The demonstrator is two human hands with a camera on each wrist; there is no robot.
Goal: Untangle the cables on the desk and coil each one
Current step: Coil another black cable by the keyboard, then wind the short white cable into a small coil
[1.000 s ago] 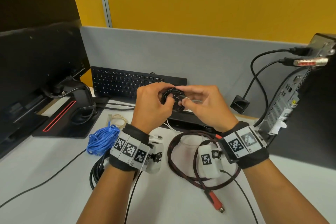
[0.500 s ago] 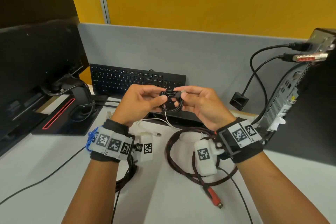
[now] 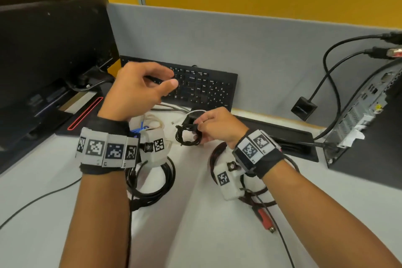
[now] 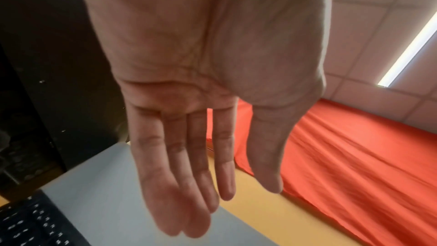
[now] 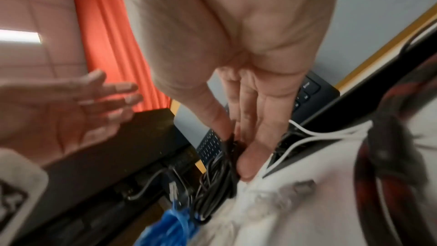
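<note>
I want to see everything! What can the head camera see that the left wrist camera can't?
Only the head view shows the right hand pinching the small black coil, the thick black coil, the red-and-black cable and the computer tower.

Only the left wrist view shows the ceiling light and the left hand's empty palm, fingers straight.

Both show the left hand and the keyboard.

Pale grey desk [image 3: 195, 235], walled at the back edge by a grey partition. Along the back: black keyboard [image 3: 202, 87], monitor stand [image 3: 71, 111] at the left, computer case [image 3: 369, 128] at the right. Mid-desk: black cable coil [image 3: 152, 183], red-and-black braided cable [image 3: 258, 200], blue cable bundle [image 5: 170, 225], white cable [image 3: 195, 112].
</note>
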